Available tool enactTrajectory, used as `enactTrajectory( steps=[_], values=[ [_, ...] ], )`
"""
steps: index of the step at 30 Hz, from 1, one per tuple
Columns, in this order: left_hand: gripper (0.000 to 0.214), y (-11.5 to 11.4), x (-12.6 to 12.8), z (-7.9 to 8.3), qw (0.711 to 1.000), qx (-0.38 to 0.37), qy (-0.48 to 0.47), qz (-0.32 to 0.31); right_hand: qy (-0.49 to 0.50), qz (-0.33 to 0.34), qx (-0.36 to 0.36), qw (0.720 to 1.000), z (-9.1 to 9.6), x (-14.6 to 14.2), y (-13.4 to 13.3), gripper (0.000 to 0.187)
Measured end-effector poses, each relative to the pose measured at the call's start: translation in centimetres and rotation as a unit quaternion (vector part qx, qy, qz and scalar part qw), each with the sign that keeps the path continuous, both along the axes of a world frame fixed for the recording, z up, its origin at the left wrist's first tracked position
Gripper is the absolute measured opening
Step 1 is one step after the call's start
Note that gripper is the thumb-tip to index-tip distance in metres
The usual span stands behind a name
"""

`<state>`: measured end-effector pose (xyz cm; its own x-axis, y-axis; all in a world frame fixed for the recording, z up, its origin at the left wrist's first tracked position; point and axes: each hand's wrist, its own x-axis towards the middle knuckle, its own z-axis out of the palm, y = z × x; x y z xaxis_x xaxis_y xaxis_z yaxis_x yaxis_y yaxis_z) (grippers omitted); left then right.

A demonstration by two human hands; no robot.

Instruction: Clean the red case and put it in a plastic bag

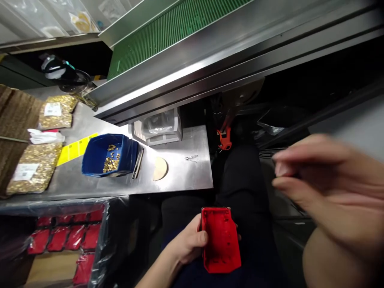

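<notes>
My left hand is closed round the left side of a red plastic housing, an open shell with its hollow side facing up. Small holes and bosses dot its inner wall. The housing is over my lap. Raised at the right, my right hand is slightly blurred, thumb and fingertips brought together in a pinch. Whatever lies between those fingertips, if anything, is too small to make out. The right hand is well apart from the housing.
On the metal table stand a blue bin of small brass parts, tweezers, a pale half-round piece and a clear-fronted drawer. A green conveyor runs above. Wrapped red parts fill a lined box at lower left.
</notes>
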<state>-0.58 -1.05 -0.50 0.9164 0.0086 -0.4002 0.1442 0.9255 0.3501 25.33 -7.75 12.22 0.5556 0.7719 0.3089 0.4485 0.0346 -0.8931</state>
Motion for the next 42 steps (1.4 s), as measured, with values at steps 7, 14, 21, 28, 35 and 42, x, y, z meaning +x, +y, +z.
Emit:
enactTrajectory(
  steps=[7,14,21,28,35,42],
  values=[
    [0.091,1.2,-1.1,1.7,0.999,-0.013,0.014,0.033,0.134,0.065,-0.238,0.960,-10.0,-3.4,0.5,0.023],
    [0.096,-0.1,-2.7,5.5,0.995,-0.074,0.032,0.054,-0.132,0.132,-0.302,0.935,-15.5,-5.4,11.5,0.022],
    [0.088,-2.4,-4.7,4.8,0.991,-0.063,0.037,0.112,-0.136,0.178,-0.330,0.917,-17.3,-5.8,12.7,0.016],
    [0.113,-2.8,-5.6,4.6,0.992,-0.060,0.079,0.077,-0.100,0.211,-0.377,0.896,-15.0,-5.7,7.9,0.009],
    [0.131,-2.4,-4.8,4.5,0.991,-0.038,0.106,0.074,0.060,0.299,-0.297,0.905,-5.8,-6.3,0.5,0.018],
    [0.120,-3.0,-4.5,4.0,0.990,-0.050,0.118,0.066,-0.037,0.347,-0.279,0.895,-4.1,-9.6,-1.9,0.014]
  ],
)
